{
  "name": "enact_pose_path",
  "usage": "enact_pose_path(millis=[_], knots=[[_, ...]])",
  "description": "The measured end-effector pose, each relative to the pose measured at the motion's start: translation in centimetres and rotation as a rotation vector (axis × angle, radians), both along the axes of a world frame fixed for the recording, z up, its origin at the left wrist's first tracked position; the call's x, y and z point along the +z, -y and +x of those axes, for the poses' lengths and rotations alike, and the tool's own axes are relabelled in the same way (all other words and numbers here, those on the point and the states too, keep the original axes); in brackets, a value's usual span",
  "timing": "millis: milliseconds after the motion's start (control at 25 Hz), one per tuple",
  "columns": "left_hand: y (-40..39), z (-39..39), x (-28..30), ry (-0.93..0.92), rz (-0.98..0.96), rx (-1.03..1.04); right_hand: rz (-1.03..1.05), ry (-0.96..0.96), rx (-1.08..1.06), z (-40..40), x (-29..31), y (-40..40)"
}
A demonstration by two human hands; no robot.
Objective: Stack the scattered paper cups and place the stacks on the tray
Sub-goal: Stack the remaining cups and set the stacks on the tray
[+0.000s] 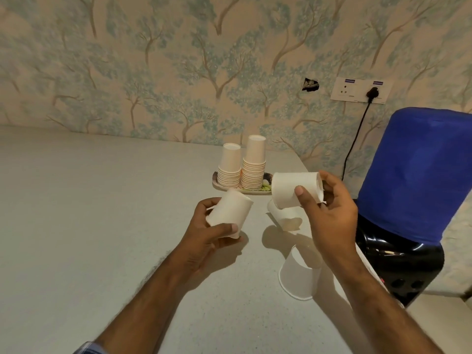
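- We hold one white paper cup in the left hand (204,226), tilted, its closed base toward the upper right; the fingers (224,229) wrap its side, and this left cup (228,213) hangs above the desk (89,226).
- We hold a second white cup in the right hand (329,213), lying sideways with its rim to the right; this right cup (293,189) is grasped by thumb and fingers and seems to have another cup nested in it.
- Two loose cups lie on the desk: a fallen cup (286,217) just below the right cup, and a near cup (297,277) on its side under the right forearm.
- Two stacks (242,167) of upturned cups stand side by side on the tray (217,183) at the desk's far edge, by the wall.
- A water dispenser (408,200) with a blue cover stands beside the desk on the right; a black cord (356,139) runs up to a wall socket (360,93).
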State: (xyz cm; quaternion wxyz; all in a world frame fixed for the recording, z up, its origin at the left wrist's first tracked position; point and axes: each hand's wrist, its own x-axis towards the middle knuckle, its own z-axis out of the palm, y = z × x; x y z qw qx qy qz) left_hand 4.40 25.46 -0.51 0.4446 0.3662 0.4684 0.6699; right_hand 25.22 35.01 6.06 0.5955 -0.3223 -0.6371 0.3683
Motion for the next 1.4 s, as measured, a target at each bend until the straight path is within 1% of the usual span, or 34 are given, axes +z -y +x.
enact_pose_path(millis=[120, 200, 280, 400, 520, 680, 800, 880, 1040, 1120, 1160, 1200, 1280, 1360, 1400], knots=[[-0.5, 0.7, 0.3, 0.049, 0.057, -0.013, 0.067, -0.012, 0.107, -0.4, -0.5, 0.6], [-0.7, 1.1, 0.4, 0.058, 0.103, -0.005, 0.132, 0.030, 0.133, -0.5, -0.8, 0.9], [-0.8, 1.4, 0.4, 0.060, 0.140, 0.009, 0.132, 0.112, 0.131, -0.6, -0.9, 1.3], [-0.8, 2.2, 0.4, 0.006, 0.141, 0.042, 0.148, 0.267, 0.139, -0.8, -1.4, 1.7], [-0.7, 2.6, 0.4, -0.015, 0.148, 0.050, 0.199, 0.361, 0.150, -0.8, -1.5, 1.7], [-0.7, 2.6, 0.5, -0.011, 0.130, 0.060, 0.151, 0.396, 0.177, -0.8, -1.2, 2.0], [-0.8, 2.3, 0.3, 0.006, 0.123, 0.097, 0.187, 0.428, 0.251, 0.1, -0.4, 1.6], [-0.8, 2.0, 0.1, 0.027, 0.120, 0.134, 0.077, 0.556, 0.302, 1.3, 0.6, 0.7], [-0.8, 1.9, -0.1, 0.082, 0.120, 0.192, -0.159, 1.100, 0.419, 4.1, 2.0, -0.8], [-0.7, 1.9, 0.0, 0.095, 0.124, 0.207, -0.230, 1.292, 0.505, 4.6, 2.0, -0.7], [-0.7, 1.9, 0.1, 0.098, 0.119, 0.215, -0.260, 1.342, 0.542, 4.7, 1.7, -0.6], [-0.7, 1.8, 0.1, 0.098, 0.112, 0.224, -0.279, 1.362, 0.562, 4.6, 1.4, -0.6], [-0.8, 1.7, 0.0, 0.093, 0.101, 0.237, -0.248, 1.357, 0.533, 4.5, 0.9, -0.7], [-0.9, 1.6, -0.1, 0.089, 0.097, 0.238, -0.198, 1.280, 0.473, 4.4, 0.8, -1.3], [-0.9, 1.6, -0.1, 0.089, 0.098, 0.235, -0.189, 1.201, 0.450, 4.4, 0.8, -1.5]])
